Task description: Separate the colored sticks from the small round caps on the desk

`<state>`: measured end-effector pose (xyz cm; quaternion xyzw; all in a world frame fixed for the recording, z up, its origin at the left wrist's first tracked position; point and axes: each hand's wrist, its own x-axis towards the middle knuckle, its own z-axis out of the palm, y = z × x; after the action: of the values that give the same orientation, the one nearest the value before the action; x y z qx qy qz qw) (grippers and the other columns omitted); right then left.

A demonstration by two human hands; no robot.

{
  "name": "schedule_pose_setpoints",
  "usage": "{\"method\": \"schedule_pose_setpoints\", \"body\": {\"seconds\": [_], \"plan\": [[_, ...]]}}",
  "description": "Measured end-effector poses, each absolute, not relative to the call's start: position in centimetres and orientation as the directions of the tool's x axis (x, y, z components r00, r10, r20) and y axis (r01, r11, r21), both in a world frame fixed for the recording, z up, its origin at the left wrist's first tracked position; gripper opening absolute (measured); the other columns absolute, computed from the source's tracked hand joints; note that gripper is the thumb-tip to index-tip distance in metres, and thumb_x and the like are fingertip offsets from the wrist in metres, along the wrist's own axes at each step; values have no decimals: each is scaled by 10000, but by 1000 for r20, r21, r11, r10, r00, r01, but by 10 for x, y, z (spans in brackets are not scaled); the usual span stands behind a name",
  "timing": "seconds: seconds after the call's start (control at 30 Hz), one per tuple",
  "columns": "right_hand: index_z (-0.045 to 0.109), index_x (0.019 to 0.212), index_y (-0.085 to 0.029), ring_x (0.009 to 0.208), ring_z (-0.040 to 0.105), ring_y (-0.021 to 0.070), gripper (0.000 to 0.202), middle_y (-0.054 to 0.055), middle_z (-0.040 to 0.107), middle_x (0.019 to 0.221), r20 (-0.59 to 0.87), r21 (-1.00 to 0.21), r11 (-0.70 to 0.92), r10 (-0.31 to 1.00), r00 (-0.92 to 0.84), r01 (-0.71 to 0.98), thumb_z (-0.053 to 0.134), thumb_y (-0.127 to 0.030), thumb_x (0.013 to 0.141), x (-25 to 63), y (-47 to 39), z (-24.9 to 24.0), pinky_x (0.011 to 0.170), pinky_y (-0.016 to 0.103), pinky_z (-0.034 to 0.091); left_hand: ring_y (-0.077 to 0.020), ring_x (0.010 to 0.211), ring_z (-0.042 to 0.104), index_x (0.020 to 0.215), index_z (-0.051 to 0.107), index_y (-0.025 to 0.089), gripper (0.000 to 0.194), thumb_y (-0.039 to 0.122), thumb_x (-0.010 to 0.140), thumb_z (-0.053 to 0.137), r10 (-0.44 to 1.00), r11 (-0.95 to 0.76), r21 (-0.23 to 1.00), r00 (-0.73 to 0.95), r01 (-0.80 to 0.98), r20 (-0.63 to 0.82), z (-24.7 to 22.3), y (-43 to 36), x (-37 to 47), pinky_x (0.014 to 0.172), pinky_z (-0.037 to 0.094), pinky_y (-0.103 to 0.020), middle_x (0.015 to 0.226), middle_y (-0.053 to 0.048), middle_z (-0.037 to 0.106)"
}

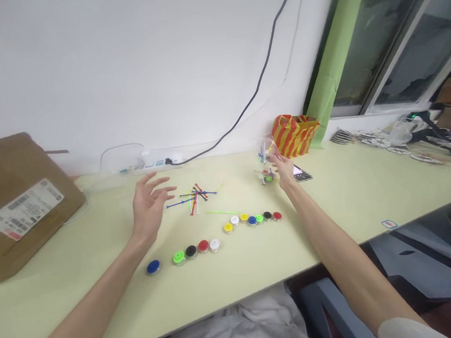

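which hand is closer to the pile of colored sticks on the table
The left hand. It hovers open just left of the colored sticks; the right hand is far off to their right, by the striped bag.

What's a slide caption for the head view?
Left hand open above the table; right hand reaching a clear bag, discs and sticks between.

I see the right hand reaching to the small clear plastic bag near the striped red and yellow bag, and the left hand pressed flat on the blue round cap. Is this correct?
Not quite. In the head view the left hand hangs open in the air above the pale green table, apart from the blue round cap. The right hand does reach to the small clear plastic bag near the striped red and yellow bag.
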<state>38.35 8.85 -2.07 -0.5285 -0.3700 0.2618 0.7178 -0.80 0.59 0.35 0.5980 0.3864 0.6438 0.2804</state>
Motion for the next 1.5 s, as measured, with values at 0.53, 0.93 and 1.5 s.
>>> {"method": "schedule_pose_setpoints", "body": {"seconds": [0.53, 0.93, 1.5], "plan": [[640, 681, -174, 657, 561, 153, 155, 29, 665, 653, 163, -986, 85, 681, 714, 143, 694, -318, 699, 408, 97, -43, 561, 241, 414, -182, 861, 673, 1222, 512, 269, 508, 182, 739, 644, 807, -540, 825, -177, 163, 563, 2, 12, -14, 669, 593, -313, 1105, -41, 633], [602, 708, -184, 543, 495, 140, 187, 42, 653, 617, 51, -996, 87, 763, 644, -24, 739, -311, 698, 410, 96, -41, 489, 274, 387, -184, 866, 664, 1217, 534, 271, 511, 161, 731, 647, 816, -528, 833, -175, 164, 551, 0, 13, -15, 672, 574, -309, 1100, -41, 628], [616, 804, -212, 680, 547, 123, 207, -19, 694, 770, 64, -982, 151, 828, 558, -110, 607, -219, 597, 410, 103, -33, 536, 235, 330, -174, 864, 656, 1206, 549, 250, 490, 148, 731, 615, 825, -517, 834, -146, 191, 545, -1, 13, -14, 685, 558, -298, 1086, -40, 625]]}}
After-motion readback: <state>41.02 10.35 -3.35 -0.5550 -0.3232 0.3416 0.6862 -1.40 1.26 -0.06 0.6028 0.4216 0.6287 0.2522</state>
